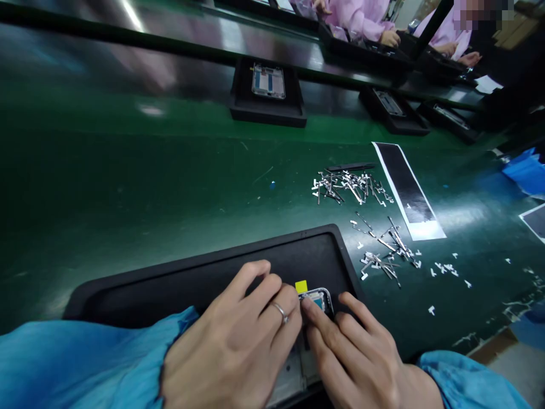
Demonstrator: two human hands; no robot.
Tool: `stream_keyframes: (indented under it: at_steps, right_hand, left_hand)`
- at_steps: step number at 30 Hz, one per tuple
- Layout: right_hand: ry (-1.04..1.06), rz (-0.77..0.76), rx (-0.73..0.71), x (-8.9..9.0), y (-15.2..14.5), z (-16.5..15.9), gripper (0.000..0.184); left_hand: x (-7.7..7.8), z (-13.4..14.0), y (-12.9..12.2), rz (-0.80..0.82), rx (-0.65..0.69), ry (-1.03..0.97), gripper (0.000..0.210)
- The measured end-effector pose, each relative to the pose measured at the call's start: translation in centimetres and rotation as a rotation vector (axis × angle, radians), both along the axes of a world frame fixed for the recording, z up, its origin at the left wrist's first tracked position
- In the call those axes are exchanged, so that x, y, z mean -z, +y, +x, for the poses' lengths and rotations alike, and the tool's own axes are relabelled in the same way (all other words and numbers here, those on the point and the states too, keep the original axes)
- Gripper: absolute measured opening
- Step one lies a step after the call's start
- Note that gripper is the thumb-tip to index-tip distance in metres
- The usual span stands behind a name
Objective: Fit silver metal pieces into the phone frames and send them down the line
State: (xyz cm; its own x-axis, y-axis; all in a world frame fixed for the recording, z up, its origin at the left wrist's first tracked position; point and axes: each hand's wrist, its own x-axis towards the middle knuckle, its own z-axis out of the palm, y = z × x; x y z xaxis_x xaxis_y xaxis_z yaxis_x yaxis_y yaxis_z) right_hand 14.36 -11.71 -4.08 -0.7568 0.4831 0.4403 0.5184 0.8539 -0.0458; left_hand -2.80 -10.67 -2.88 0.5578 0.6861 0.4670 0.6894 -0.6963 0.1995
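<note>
A phone frame (324,296) with a rounded metal rim and a blue patch inside lies in the black tray (204,250) before me. A yellow tab (301,286) sticks out at its top edge. My left hand (242,335), with a ring on one finger, is closed over the frame's left part, its fingertips bent down and hidden. My right hand (353,346) has its index fingertip pressed inside the frame's upper end, close to the left fingers. Its other fingers curl along the right side. Anything pinched between the fingertips is hidden.
Loose small metal-and-white strips lie in piles (351,184) on the green table, beside a black tool (351,167). A dark sheet with white edges (404,182) lies right of them. Smaller black trays (268,116) with phone frames stand farther back. Co-workers in pink sleeves (357,17) sit opposite.
</note>
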Motion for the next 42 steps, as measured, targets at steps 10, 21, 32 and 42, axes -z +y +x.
stream_keyframes:
  at_steps: [10,21,32,42]
  right_hand:
    - [0.04,0.051,0.012,-0.2,0.4,-0.3,0.025]
    - [-0.099,0.16,0.012,-1.0,0.9,-1.1,0.031]
    - [-0.008,0.097,0.024,-0.5,1.1,-1.6,0.034]
    - [-0.056,0.156,0.042,-0.5,1.4,-2.1,0.027]
  left_hand:
    - [0.6,-0.6,-0.1,-0.42,-0.129,-0.182,0.029]
    - [0.6,-1.3,-0.3,-0.307,-0.135,-0.176,0.032]
    - [1.8,-2.3,-1.1,-0.32,-0.198,-0.254,0.032]
    - [0.5,-2.6,0.7,-0.579,-0.191,-0.113,0.03]
